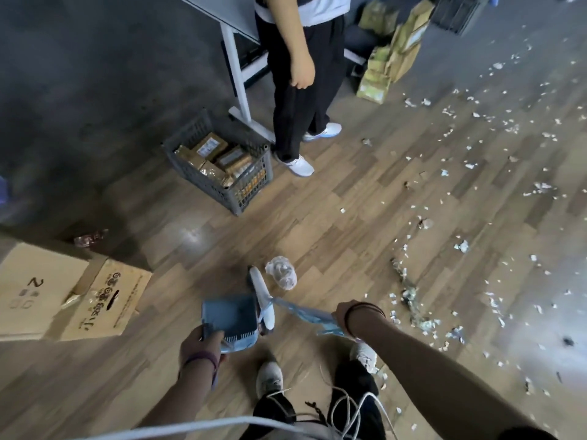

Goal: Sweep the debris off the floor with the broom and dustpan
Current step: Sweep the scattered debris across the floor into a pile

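Note:
My left hand [203, 344] grips a blue dustpan [228, 315] by its near edge, held just above the wooden floor in front of my feet. My right hand [344, 315] is closed on a blurred blue part of the broom [305, 312]; it runs left to a white handle [261, 292] beside the dustpan. White paper scraps [476, 173] are scattered across the floor on the right. A denser strip of debris [413, 300] lies just right of my right hand. A crumpled clear plastic wrapper [282, 274] lies beyond the dustpan.
Another person [301, 90] stands ahead next to a grey table leg [237, 74]. A grey crate [203, 182] of brown packages sits at their feet. A cardboard box [70, 296] stands at the left, paper bags [390, 58] at the back. White cables [349, 404] hang over my legs.

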The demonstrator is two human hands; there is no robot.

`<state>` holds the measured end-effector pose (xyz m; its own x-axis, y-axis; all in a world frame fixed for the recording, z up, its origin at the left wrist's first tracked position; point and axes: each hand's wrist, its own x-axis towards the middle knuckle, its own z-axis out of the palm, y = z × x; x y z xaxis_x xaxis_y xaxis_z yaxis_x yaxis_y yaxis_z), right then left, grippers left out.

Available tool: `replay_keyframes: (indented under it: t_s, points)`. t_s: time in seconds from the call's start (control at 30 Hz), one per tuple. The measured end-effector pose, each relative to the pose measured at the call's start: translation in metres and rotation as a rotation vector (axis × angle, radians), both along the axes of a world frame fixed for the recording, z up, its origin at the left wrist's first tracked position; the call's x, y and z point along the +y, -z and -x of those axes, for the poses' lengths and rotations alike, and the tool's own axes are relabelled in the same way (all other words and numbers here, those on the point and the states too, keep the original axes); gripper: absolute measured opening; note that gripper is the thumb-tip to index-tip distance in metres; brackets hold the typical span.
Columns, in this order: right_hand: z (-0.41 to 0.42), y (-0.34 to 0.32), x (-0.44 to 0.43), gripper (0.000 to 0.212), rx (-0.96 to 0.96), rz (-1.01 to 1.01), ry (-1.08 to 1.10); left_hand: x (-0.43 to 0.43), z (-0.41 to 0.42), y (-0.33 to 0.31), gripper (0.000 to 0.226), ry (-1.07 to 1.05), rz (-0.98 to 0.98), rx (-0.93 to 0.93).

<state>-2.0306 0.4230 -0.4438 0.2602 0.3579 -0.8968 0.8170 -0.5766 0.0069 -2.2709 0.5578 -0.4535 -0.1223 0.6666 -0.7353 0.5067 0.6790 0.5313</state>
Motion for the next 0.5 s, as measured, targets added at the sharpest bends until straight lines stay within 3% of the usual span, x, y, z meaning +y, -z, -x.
replay_keyframes:
  t_s: [0.23,0.3,0.4,0.5]
  points:
    - [-0.091,0.042,-0.075,0.041,0.015,-0.016,0.369,-0.054,-0.129,0.013,0.006,0.069,0.082,-0.070]
    - [-0.133,0.052,-0.113,0.041,0.014,0.004,0.469,-0.079,-0.173,0.015,0.006,0.138,0.079,-0.068]
    - [-0.199,0.067,-0.187,0.042,-0.037,0.046,0.577,-0.120,-0.241,0.020,0.026,0.276,0.082,-0.072]
    - [-0.252,0.061,-0.263,0.044,-0.119,0.060,0.679,-0.163,-0.312,0.020,0.016,0.412,0.121,-0.083]
